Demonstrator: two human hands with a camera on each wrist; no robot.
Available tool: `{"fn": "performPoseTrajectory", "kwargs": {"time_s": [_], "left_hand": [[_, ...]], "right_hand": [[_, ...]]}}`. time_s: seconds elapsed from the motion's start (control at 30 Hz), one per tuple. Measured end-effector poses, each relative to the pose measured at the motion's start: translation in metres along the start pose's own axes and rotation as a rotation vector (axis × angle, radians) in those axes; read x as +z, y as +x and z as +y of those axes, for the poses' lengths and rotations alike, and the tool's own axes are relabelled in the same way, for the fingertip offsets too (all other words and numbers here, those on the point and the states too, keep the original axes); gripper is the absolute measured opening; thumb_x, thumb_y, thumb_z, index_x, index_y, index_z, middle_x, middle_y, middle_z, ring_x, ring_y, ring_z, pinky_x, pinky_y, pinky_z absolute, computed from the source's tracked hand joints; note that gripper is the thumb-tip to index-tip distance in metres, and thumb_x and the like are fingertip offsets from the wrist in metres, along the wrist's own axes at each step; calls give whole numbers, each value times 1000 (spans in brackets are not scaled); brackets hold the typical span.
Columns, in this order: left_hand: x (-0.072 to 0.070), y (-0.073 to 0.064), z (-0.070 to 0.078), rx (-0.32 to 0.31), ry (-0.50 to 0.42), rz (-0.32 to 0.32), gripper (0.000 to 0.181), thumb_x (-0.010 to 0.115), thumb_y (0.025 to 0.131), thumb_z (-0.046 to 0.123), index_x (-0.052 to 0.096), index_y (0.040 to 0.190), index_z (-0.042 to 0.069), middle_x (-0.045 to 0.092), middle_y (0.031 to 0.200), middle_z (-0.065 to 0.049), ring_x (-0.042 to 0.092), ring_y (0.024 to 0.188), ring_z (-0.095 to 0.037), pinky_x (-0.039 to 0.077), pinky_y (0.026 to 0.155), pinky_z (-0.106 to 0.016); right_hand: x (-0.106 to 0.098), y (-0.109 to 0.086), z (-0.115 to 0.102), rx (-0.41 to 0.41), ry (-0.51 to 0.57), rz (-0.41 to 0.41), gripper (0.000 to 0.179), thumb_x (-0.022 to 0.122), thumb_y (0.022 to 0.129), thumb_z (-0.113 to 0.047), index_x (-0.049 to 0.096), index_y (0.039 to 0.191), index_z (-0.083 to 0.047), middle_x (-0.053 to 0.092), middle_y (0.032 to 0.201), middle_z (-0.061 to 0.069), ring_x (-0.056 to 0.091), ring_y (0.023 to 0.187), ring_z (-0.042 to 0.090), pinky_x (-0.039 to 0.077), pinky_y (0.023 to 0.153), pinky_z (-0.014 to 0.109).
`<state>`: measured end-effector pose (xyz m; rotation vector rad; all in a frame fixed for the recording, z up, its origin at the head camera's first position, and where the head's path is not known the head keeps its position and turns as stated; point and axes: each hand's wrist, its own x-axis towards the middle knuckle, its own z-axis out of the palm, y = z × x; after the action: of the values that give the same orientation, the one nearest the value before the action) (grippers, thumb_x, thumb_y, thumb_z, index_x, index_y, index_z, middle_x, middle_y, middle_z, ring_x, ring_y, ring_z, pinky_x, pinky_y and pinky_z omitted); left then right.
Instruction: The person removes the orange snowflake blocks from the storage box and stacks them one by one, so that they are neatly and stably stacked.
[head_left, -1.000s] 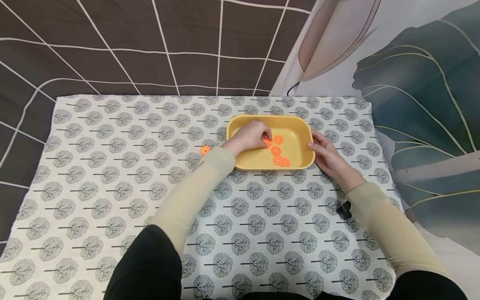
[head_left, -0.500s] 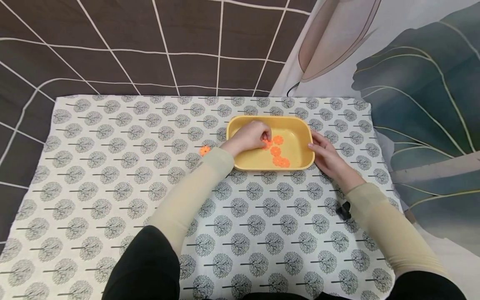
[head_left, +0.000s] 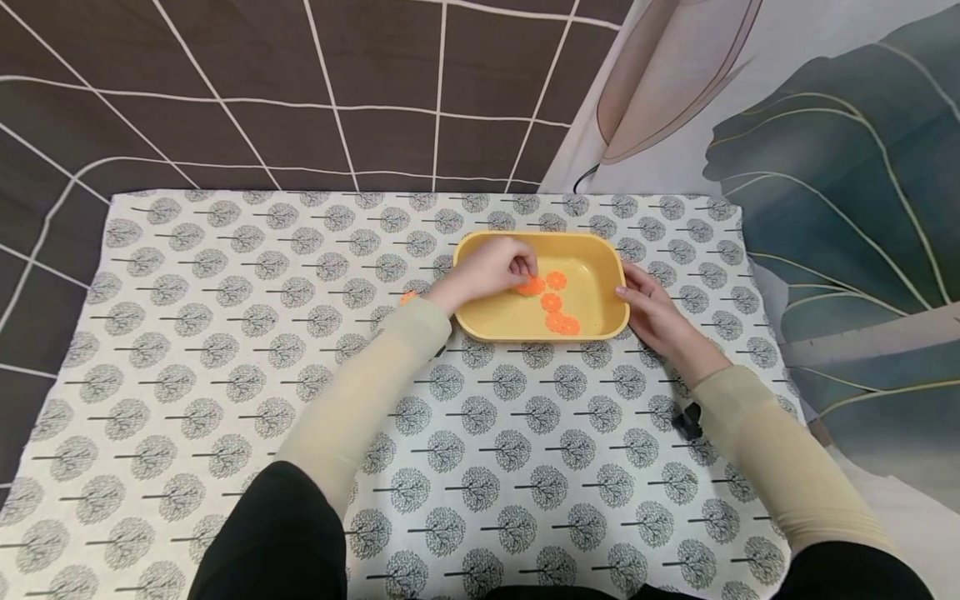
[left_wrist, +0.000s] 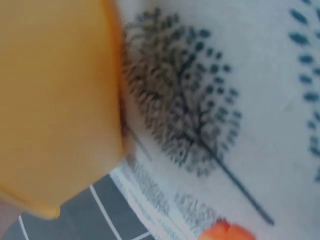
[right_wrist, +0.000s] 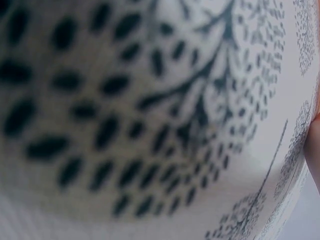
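A yellow rectangular tub [head_left: 602,290] with raised walls stands on the cloth, several orange flower-shaped slices [head_left: 551,302] lying inside. My left hand [head_left: 491,268] reaches over its left end, fingers bent down right at one orange slice [head_left: 531,286]; I cannot tell whether they pinch it. At the opposite end my right hand [head_left: 654,312] grips the tub, thumb on the rim and fingers along the outside. Another orange slice [head_left: 407,297] lies left of the tub, partly hidden by my left wrist. The left wrist view shows the tub's outer wall [left_wrist: 55,90] and an orange piece [left_wrist: 227,232] below.
A white cloth [head_left: 225,350] printed with grey trees covers the table. Behind it hangs a dark curtain [head_left: 375,75] with a white grid. To the right is a leaf-patterned curtain [head_left: 847,208]. A small black device [head_left: 687,421] shows by the right wrist.
My left hand and forearm have shifted slightly left, uncovering more of the slice under the fingertips and covering part of the slice outside. My right hand stays on the tub.
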<state>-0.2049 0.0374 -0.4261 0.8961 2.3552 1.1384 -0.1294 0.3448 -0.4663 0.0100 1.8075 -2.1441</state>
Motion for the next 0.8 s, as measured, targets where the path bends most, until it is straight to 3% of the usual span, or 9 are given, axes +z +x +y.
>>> {"fn": "performPoseTrajectory", "kwargs": {"time_s": [0.43,0.8], "left_hand": [[-32,-28,-2,-79,-162,142,15,79,93,1,77,107,1,77,106,-14,69,95,-22,61,87,-25],[-64,-76,-10,-171,-160,225,18,80,93,5,78,110,1,78,112,-17,71,96,-23,62,90,-27]], "right_hand": [[0,1,-1,12,11,-1,64,49,108,0,20,165,3,55,144,-9,59,128,8,51,111,15],[0,-1,-1,22,9,10,59,51,108,-1,30,163,-2,54,144,-11,56,129,8,50,110,14]]}}
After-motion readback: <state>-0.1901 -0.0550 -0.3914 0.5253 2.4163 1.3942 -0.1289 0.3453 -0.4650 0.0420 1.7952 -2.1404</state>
